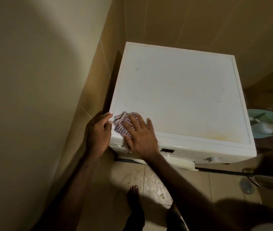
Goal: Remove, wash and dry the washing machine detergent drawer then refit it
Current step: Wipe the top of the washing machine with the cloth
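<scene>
A white washing machine [182,90] stands in a tiled corner, seen from above. My right hand [140,135] lies flat on a checked cloth [122,124] at the machine's front left corner, fingers spread, pressing it onto the top and over the front edge. My left hand [98,130] grips the machine's left front corner, fingers curled round the edge next to the cloth. The detergent drawer is hidden under my hands and the cloth; I cannot tell whether it is in its slot. A display [166,150] and a dial [213,159] show on the front panel.
Tiled walls close in on the left and behind. The floor tiles [152,182] in front are wet, and my bare foot [135,197] stands there. A floor drain [246,186] lies at the right. Pale green plastic items [262,124] sit beside the machine's right side.
</scene>
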The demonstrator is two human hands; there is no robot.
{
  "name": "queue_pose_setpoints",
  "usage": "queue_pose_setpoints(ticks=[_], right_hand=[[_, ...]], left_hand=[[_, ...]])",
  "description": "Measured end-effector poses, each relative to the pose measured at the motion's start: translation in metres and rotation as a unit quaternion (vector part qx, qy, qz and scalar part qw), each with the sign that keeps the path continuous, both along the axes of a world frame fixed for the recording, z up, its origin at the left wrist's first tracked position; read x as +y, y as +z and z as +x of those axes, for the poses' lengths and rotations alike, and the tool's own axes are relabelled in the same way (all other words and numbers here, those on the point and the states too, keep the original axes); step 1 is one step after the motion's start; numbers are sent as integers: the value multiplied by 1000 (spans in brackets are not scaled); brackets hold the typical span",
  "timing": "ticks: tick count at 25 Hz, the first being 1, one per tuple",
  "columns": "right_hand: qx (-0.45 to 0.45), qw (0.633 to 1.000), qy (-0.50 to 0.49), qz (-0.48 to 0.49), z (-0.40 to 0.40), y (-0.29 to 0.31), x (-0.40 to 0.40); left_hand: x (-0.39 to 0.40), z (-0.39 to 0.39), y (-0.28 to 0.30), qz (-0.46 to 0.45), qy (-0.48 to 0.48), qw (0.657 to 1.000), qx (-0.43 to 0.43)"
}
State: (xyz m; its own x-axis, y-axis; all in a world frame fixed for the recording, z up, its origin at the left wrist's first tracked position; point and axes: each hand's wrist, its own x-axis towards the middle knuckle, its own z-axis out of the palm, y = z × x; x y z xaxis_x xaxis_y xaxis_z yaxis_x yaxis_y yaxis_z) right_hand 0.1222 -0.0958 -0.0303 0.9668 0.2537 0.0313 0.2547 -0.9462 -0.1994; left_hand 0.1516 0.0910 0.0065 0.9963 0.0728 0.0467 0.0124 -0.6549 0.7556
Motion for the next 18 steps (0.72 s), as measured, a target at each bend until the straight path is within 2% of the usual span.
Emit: queue_pose_setpoints(ticks=[2,4,7,9,12,14,18], right_hand=[[1,991,-131,11,-16,1,-39],[1,976,-215,20,-21,7,-60],[12,957,-288,33,7,9,-44],[22,963,-263,53,41,10,-20],[26,992,-114,40,81,10,7],[1,998,-49,50,81,8,25],[-40,994,-83,64,0,-11,31]], left_hand=[[-12,1,-2,57,-41,997,-14],[-22,1,0,87,-54,995,-15],[-33,0,1,59,-40,997,-18],[-40,-2,4,47,-22,998,-22],[-47,-8,12,47,24,998,-23],[-45,-7,16,62,58,996,-25],[-52,-4,6,87,-7,996,-36]])
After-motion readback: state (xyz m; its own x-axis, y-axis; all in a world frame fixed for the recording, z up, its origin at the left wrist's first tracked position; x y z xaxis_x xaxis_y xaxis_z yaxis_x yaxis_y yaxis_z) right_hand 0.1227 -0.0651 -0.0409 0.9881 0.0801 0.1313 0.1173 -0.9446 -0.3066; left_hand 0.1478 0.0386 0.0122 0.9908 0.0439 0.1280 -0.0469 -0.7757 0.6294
